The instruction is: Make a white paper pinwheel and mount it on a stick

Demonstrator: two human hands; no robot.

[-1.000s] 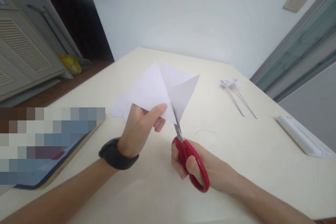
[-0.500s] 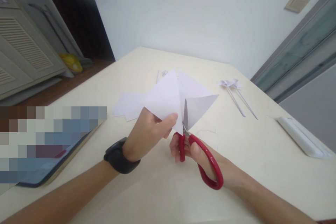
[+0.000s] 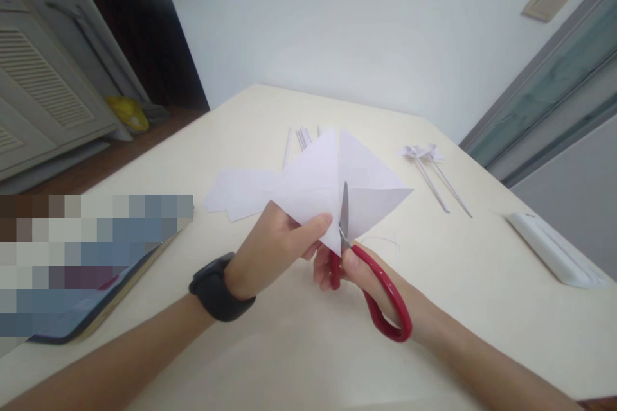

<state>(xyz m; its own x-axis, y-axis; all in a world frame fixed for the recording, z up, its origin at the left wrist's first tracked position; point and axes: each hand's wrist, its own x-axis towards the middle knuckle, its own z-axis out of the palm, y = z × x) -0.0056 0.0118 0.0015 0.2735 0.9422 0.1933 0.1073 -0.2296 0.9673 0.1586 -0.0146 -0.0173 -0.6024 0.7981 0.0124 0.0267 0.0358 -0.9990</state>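
A white sheet of paper [image 3: 306,176], with a slit running in from its top and its right part creased, is pinched at its lower left edge by my left hand [image 3: 284,234]. The thumb lies on top and the other fingers are mostly behind the sheet. My right hand [image 3: 357,263] grips red-handled scissors [image 3: 393,295], the thumb through the large loop. One blade stands in front of the paper near its lower corner; the other blade is hidden behind it.
More white paper [image 3: 236,189] lies to the left, and several thin paper sticks [image 3: 303,138] lie beyond. Two paper pinwheels on sticks [image 3: 427,167] are at the right. Nearer the right edge is a white case-like object [image 3: 554,247]. A dark-rimmed tablet-like item [image 3: 72,334], mostly pixelated, lies left.
The paper and both hands have shifted slightly right. The sheet's right part lies flatter, and the scissors' handles look a little closer together.
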